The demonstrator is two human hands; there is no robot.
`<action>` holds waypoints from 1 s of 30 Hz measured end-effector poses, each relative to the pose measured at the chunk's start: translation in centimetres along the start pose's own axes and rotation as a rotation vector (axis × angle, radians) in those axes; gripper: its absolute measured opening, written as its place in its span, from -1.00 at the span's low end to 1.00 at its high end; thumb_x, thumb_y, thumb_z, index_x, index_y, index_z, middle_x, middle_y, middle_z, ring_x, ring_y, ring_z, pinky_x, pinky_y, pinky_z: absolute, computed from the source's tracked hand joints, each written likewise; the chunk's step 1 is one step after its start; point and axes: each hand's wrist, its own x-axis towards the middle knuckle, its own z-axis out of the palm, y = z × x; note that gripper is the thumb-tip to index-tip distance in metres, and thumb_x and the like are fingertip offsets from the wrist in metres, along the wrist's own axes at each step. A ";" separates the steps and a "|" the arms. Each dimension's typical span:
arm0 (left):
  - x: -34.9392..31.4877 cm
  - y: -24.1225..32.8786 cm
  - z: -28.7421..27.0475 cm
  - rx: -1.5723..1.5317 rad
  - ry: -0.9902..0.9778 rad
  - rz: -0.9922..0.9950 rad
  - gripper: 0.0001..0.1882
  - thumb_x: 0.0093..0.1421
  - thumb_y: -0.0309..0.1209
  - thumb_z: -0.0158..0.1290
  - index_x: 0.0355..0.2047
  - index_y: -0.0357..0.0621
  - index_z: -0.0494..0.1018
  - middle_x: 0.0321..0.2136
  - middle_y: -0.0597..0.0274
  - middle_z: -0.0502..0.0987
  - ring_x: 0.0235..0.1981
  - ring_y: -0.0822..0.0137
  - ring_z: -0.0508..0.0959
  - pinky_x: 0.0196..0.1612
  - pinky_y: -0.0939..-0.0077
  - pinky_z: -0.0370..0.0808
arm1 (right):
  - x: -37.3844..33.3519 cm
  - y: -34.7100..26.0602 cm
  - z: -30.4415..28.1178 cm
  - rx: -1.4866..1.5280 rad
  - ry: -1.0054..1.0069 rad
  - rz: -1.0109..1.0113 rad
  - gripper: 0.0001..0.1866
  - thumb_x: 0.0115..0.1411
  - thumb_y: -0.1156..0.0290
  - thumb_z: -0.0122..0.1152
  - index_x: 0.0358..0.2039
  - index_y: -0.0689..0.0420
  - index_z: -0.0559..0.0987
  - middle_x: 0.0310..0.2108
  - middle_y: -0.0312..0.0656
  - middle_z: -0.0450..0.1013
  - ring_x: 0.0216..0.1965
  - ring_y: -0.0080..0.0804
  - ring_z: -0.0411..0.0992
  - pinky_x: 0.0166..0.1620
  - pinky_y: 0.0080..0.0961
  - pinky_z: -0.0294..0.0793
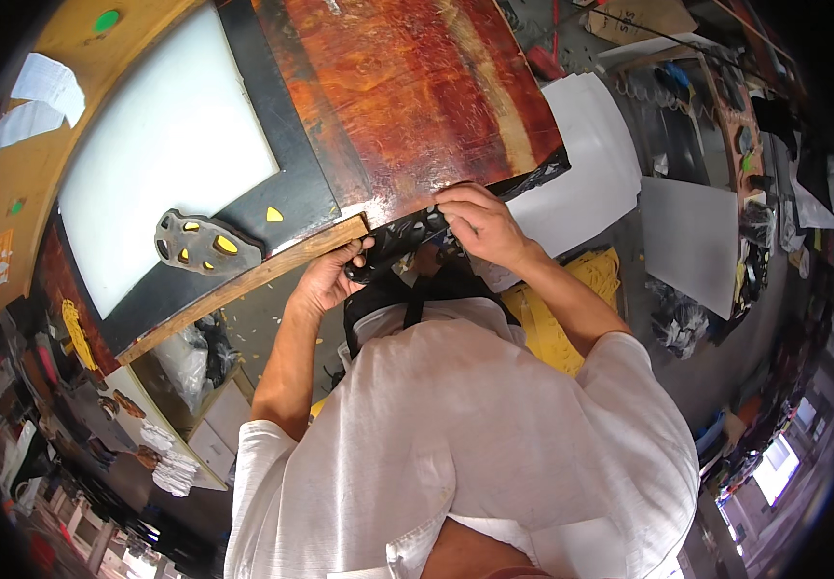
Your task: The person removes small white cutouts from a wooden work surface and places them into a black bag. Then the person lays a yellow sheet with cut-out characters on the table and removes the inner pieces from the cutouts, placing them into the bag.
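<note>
My left hand (328, 275) is at the end of a wooden strip (253, 282) along the near edge of the bench. Its fingers are curled against crumpled black plastic (400, 239) that hangs from that edge. Farther right, my right hand (479, 220) pinches the same plastic where it meets the red-brown worn board (407, 96). To the left, a dark cutting die (206, 243) with several openings lies partly on a white sheet (161, 154) and partly on the black mat (291, 159). Yellow shows through its openings. Beside it is a small yellow cut piece (274, 214).
White sheets (586, 154) are stacked right of the board, and a grey-white panel (689, 236) stands farther right. Yellow perforated sheet (571, 309) lies low beneath my right arm. A cabinet (219, 425) with clear plastic bags stands below left. A yellow-brown panel (41, 183) borders the left side.
</note>
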 end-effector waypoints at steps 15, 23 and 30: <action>-1.1 -2.1 1.9 0.288 -0.150 -0.013 -0.76 0.44 -0.25 0.17 -0.08 -0.16 0.63 -0.39 0.37 0.64 -0.36 0.46 0.62 -0.21 0.47 0.63 | -2.6 10.7 -3.9 -0.197 0.738 1.111 -0.39 0.13 0.34 0.34 0.17 0.36 0.51 -0.05 0.22 0.61 -0.07 -0.05 0.61 0.12 -0.25 0.52; -1.4 -3.6 0.9 0.250 -0.298 0.026 -0.79 0.48 -0.27 0.11 -0.05 -0.11 0.58 -0.39 0.33 0.63 -0.37 0.46 0.61 -0.24 0.45 0.60 | -12.6 2.0 -3.6 -0.043 0.792 1.087 -0.69 0.36 0.29 0.28 -0.09 0.31 0.68 -0.29 -0.30 0.60 -0.25 -0.54 0.46 -0.12 -0.55 0.46; -5.6 -5.4 -5.2 0.673 -0.367 0.276 -0.76 0.48 -0.32 0.09 -0.13 -0.26 0.63 -0.37 0.28 0.66 -0.29 0.56 0.56 -0.12 0.65 0.42 | -18.5 -8.1 5.0 0.456 1.322 0.785 -0.80 0.40 0.52 0.16 -0.06 0.25 0.69 -0.17 -0.22 0.66 -0.18 -0.46 0.61 -0.05 -0.50 0.60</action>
